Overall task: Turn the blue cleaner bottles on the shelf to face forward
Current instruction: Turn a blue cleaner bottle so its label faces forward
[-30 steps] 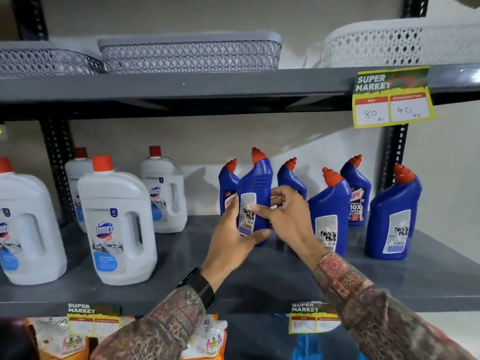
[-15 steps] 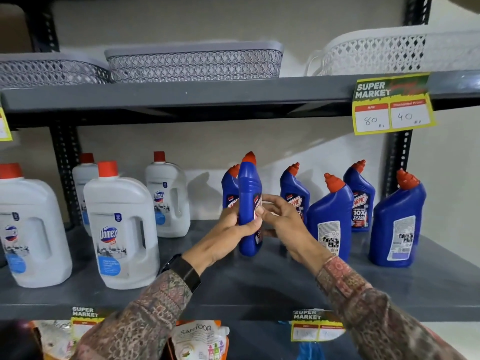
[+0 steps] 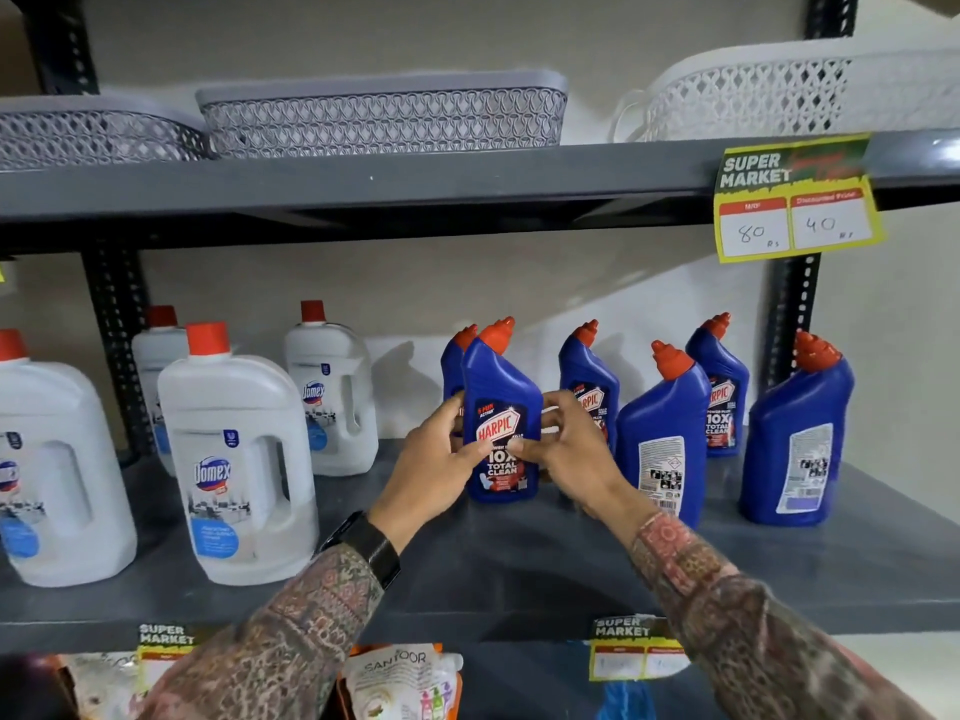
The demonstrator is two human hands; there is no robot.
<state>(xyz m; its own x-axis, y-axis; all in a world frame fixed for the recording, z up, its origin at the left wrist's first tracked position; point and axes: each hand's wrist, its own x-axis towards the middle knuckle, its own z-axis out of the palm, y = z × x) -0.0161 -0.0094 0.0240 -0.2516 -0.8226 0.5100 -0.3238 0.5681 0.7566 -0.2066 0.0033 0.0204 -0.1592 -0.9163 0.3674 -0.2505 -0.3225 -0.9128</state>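
Hands (image 3: 441,459) (image 3: 566,454) clasp Harpic bottle (image 3: 501,407), upright mid-shelf.

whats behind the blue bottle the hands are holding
Behind the held Harpic bottle, gripped by the left hand and right hand, stands another blue bottle. Only its orange cap and shoulder show; its label is covered.

Blue bottles (image 3: 501,439), centre to right: smooth plastic, slight sheen, glossy printed labels, orange plastic caps. White jugs (image 3: 236,459), left: translucent plastic, smooth, red caps. Shelf (image 3: 519,569): grey painted metal, matt; black perforated metal uprights. 3 baskets (image 3: 384,119) along top: matt plastic lattice, grey and white. Price tag (image 3: 795,200), upper right: glossy paper. Sleeves (image 3: 779,641): patterned cloth. Watch (image 3: 371,548) at lower centre: black, matt strap.
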